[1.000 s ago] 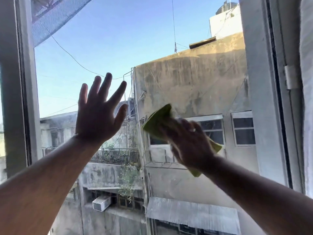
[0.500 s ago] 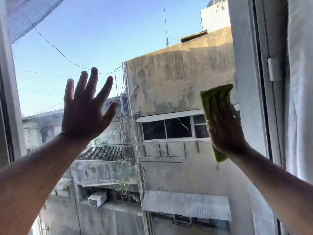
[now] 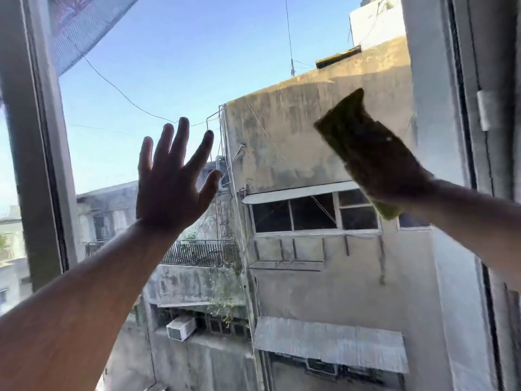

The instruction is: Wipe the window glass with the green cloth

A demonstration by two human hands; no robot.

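Note:
The window glass [image 3: 183, 66] fills most of the view, with sky and old buildings behind it. My left hand [image 3: 172, 179] lies flat against the pane at centre left, fingers spread, holding nothing. My right hand [image 3: 392, 170] presses the green cloth [image 3: 346, 119] against the glass at the upper right, close to the right frame. The cloth sticks out above my fingers and a corner of it hangs below my palm. Both look dark against the light and are slightly blurred.
A grey window frame post [image 3: 33, 165] stands at the left. The right frame [image 3: 465, 136] carries a small white latch [image 3: 485, 110]. Mesh netting [image 3: 81, 26] hangs outside at the top left.
My right hand has swept the cloth from the middle of the pane to the right, then up toward the upper right. My left hand has stayed flat on the glass.

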